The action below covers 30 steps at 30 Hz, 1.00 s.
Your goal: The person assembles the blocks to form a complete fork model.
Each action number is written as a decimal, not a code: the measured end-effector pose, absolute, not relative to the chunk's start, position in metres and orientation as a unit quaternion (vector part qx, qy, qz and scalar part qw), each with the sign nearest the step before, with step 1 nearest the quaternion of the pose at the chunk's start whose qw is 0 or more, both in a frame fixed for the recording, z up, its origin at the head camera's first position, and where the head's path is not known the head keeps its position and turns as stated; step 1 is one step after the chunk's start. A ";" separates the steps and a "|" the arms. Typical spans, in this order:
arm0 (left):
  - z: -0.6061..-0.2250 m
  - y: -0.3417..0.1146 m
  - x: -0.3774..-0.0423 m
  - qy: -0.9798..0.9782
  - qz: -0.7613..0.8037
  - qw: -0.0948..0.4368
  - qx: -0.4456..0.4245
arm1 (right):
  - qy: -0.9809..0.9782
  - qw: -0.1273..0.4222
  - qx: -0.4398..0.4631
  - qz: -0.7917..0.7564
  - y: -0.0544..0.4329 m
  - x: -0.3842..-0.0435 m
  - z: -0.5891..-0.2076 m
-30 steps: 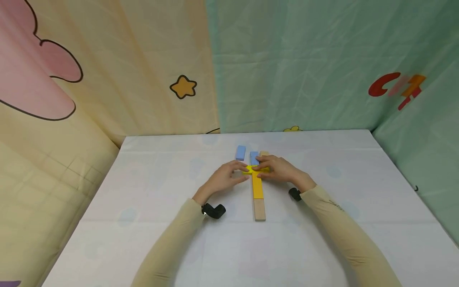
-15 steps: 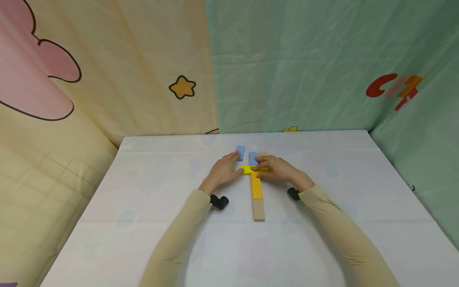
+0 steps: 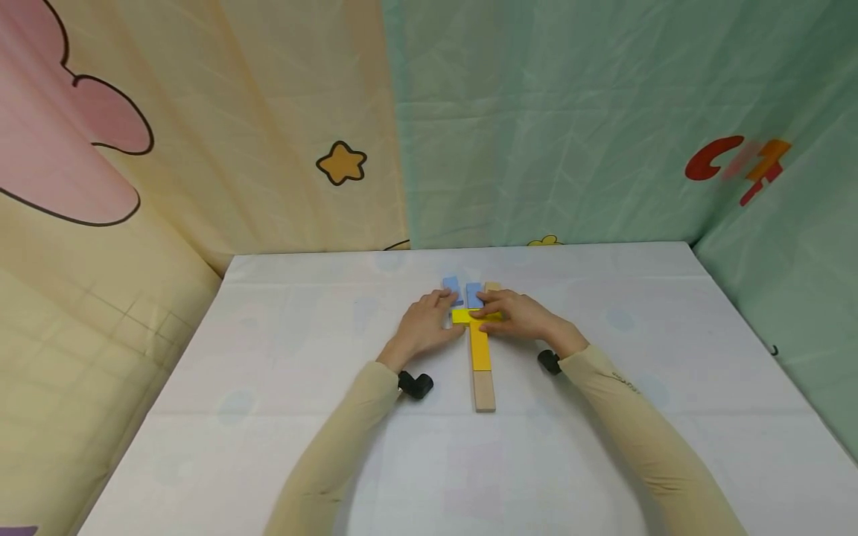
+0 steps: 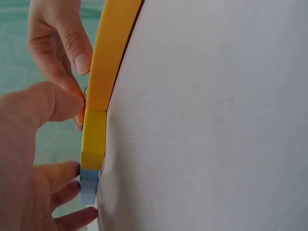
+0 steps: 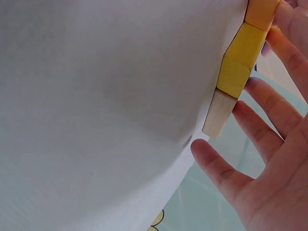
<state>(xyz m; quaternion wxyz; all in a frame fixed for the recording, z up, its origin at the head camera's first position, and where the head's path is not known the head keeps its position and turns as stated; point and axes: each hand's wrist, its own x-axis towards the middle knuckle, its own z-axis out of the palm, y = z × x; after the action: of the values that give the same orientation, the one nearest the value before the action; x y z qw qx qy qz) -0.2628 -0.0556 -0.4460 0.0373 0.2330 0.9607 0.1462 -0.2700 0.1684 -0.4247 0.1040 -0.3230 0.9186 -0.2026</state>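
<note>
My left hand (image 3: 424,325) touches a loose blue block (image 3: 450,284) with its fingertips, its thumb close to the left end of a yellow crosspiece (image 3: 460,317). That blue block lies slightly turned, left of a second blue block (image 3: 474,294). My right hand (image 3: 521,316) rests fingertips over the crosspiece and partly covers it. Seen from the right wrist, its fingers (image 5: 260,132) spread along yellow (image 5: 236,74) and plain wood (image 5: 220,113) blocks. Toward me runs an orange-yellow block (image 3: 480,350), then a plain wooden block (image 3: 484,391).
A pale patterned cloth covers the table (image 3: 268,447). Its far edge meets a yellow and green curtain (image 3: 536,149). Black wrist cameras (image 3: 415,385) hang under both wrists, low over the cloth.
My left hand has gone from the yellow crosspiece to the loose blue block, which has turned and slid slightly toward me and to the right. The right hand has stayed in place.
</note>
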 end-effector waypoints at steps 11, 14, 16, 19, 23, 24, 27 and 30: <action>-0.446 -0.054 -0.257 0.962 0.136 0.038 0.234 | 0.913 0.099 -0.333 -0.213 0.170 -0.269 -0.425; -0.446 -0.053 -0.256 0.961 0.141 0.034 0.234 | 0.913 0.100 -0.333 -0.214 0.170 -0.270 -0.426; -0.447 -0.053 -0.255 0.961 0.142 0.031 0.233 | 0.913 0.100 -0.333 -0.215 0.170 -0.270 -0.426; -0.447 -0.053 -0.255 0.962 0.142 0.030 0.231 | 0.913 0.098 -0.332 -0.217 0.170 -0.271 -0.426; -0.448 -0.052 -0.256 0.962 0.150 0.032 0.227 | 0.912 0.099 -0.331 -0.222 0.170 -0.271 -0.426; -0.448 -0.052 -0.256 0.961 0.152 0.032 0.227 | 0.912 0.100 -0.330 -0.222 0.170 -0.271 -0.426; -0.447 -0.052 -0.255 0.961 0.153 0.034 0.227 | 0.912 0.101 -0.329 -0.221 0.170 -0.271 -0.426; -0.447 -0.052 -0.255 0.961 0.151 0.036 0.227 | 0.913 0.102 -0.329 -0.221 0.169 -0.271 -0.427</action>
<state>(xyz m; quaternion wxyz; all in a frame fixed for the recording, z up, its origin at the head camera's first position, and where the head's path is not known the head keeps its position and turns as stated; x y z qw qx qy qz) -0.2553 -0.0521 -0.4474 0.0362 0.2268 0.9615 0.1510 -0.2706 0.1695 -0.4265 0.1020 -0.3285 0.9126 -0.2208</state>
